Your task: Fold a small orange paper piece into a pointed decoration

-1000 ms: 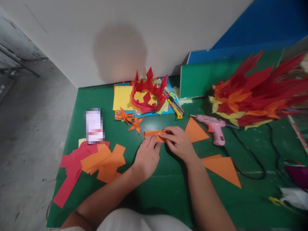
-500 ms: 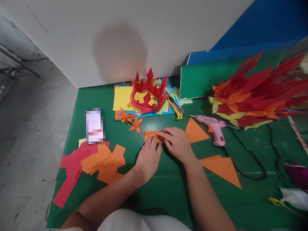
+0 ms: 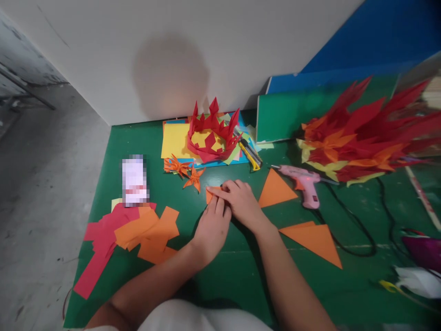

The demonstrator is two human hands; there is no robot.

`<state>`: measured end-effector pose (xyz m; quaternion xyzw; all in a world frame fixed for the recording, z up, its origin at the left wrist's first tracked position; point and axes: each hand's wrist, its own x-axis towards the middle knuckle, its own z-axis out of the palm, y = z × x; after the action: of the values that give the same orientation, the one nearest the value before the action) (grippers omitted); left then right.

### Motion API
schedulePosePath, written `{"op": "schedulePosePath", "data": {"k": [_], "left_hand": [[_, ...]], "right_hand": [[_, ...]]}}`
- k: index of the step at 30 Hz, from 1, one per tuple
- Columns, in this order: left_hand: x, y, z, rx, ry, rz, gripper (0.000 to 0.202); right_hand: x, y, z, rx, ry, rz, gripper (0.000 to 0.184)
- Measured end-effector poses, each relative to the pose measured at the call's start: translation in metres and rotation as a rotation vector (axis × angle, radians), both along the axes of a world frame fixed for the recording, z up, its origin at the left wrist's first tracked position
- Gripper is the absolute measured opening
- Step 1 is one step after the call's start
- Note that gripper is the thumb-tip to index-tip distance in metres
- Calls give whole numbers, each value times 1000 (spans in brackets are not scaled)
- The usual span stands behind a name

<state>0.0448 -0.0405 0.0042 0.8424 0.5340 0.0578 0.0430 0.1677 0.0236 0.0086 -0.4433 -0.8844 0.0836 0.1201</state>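
A small sheet of orange paper lies on the table, mostly hidden beneath my fingers. My left hand holds down its near side, fingers together on it. From the right, my right hand presses on the paper's top edge, with a finger reaching left across it; the thumb is hidden. Just to the right are a folded orange paper triangle and a longer orange paper piece. Folded orange paper flowers sit beyond my hands, in front of a red paper crown.
A pink glue gun with a black cord lies at right, tip pointing left. A yellow utility knife rests by the coloured sheets. Red and orange strips and a blurred-out phone-like object are at left; a large red paper flame-like bundle stands right.
My right hand has slid slightly left along the orange paper, its finger now farther across the top edge. My left hand stays in place. The view has shifted a little.
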Motion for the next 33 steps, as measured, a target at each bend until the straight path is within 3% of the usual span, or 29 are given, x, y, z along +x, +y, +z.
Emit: {"op": "schedulePosePath", "data": {"k": [5,16,20,26,33], "left_hand": [[-1,-1,-1,5,0,-4,44],[-7,2,0,-26,-97,-10,35],[-9,4,-1,2,-149,-11,30],[-16,13,-2,57,-289,-19,25],[-19,19,-8,-36,-363,92,26]], "right_hand": [[4,-1,-2,4,68,-69,42],[52,0,-7,227,118,-355,44],[45,-1,-6,241,197,-352,40],[19,-3,-7,57,192,-138,33],[12,-5,-10,3,209,-209,23]]}}
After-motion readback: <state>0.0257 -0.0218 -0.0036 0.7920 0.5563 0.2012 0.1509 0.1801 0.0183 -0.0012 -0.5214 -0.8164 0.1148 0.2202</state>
